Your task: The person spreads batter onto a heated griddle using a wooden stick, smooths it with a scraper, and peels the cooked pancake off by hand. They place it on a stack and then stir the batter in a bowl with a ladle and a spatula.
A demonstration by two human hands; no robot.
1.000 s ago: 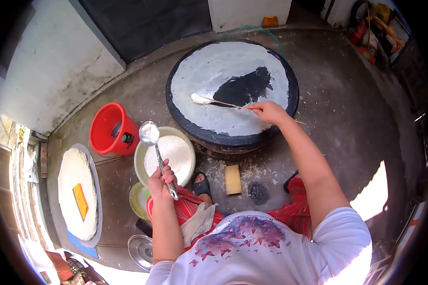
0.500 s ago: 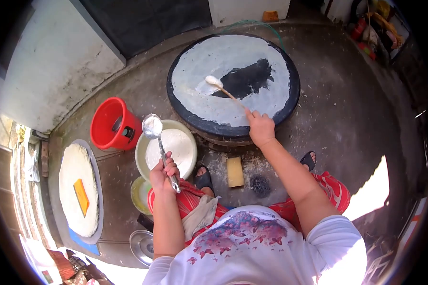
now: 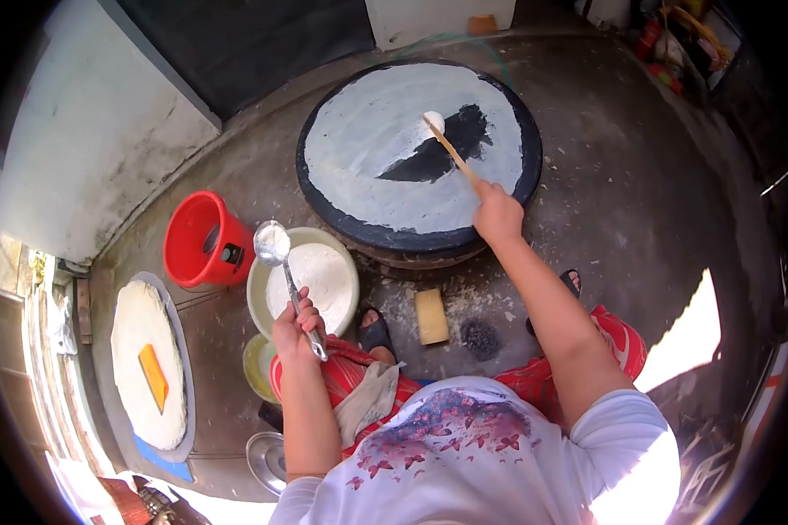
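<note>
My left hand (image 3: 299, 325) grips the handle of a metal ladle (image 3: 272, 243), whose bowl has white batter in it and hangs over the edge of a pale batter bowl (image 3: 352, 293). With my right hand (image 3: 499, 214) I hold a wooden stick (image 3: 455, 157). Its far end is in a lump of white batter (image 3: 433, 124) on the large round black griddle (image 3: 534, 157). A thin white layer (image 3: 368, 114) coats most of the griddle top. One dark bare patch (image 3: 429, 162) shows right of the middle, beside the lump.
A red bucket (image 3: 182, 236) stands left of the batter bowl. Farther left, an orange scraper (image 3: 154, 376) lies on a stack of pale flat rounds (image 3: 140, 324). A yellow sponge block (image 3: 431, 317) and a dark scouring pad (image 3: 480, 339) lie between my feet. A metal lid (image 3: 267, 457) is low left.
The stick and batter lump have moved right and farther away across the griddle, and the dark patch has shrunk. My left hand with the ladle has hardly moved.
</note>
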